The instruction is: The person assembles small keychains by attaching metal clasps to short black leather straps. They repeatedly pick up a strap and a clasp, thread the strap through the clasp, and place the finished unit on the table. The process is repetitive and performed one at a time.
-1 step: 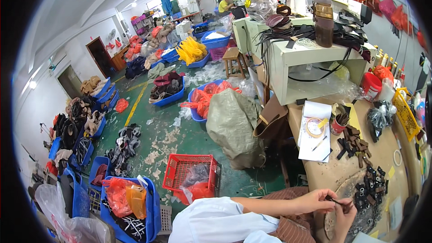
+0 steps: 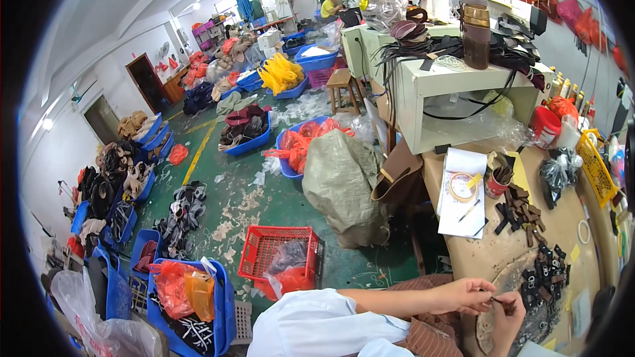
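Observation:
My left hand (image 2: 468,296) and my right hand (image 2: 508,317) meet over the near edge of the worktable, fingertips pinched together. Between them is a small dark strip (image 2: 493,299), mostly hidden by the fingers. Right beside the hands, a round worn board (image 2: 497,284) carries a pile of short dark straps with metal buckles (image 2: 546,284). Short brown and black strap pieces (image 2: 522,215) lie loose farther up the table.
A paper pad (image 2: 461,215) with a tape roll (image 2: 463,186) and a red tin (image 2: 496,186) stand at the table's far side. Left of the table are a large woven sack (image 2: 344,188), a red crate (image 2: 274,251) and blue tubs (image 2: 225,304) on the floor.
The fingers of both hands have shifted slightly and closed further around the dark strip, so less of it shows. The surroundings look the same.

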